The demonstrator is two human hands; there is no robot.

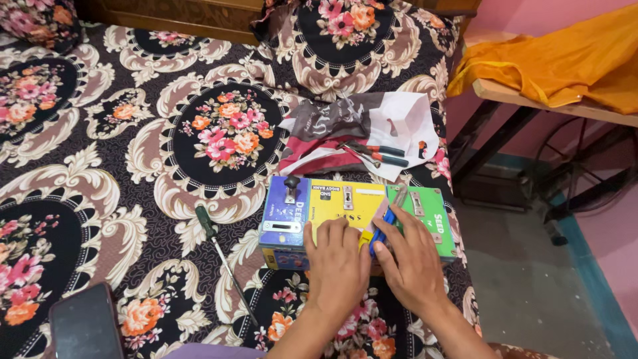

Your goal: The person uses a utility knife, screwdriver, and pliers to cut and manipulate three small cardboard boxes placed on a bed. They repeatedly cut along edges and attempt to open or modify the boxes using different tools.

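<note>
Blue, yellow and green, the box lies shut on the floral bed. My left hand rests released on it; my right hand is grasping a blue tool. A screwdriver lies nearby.

Box sits on bed, near its right edge. Both hands on box's near side: left hand left of right hand, close together. Screwdriver lies on bed just left of box, tip toward viewer. Phone at near left, well apart from box. Cloth behind box, pliers on it. Pillow behind cloth. Table right of bed, fabric on it.
</note>
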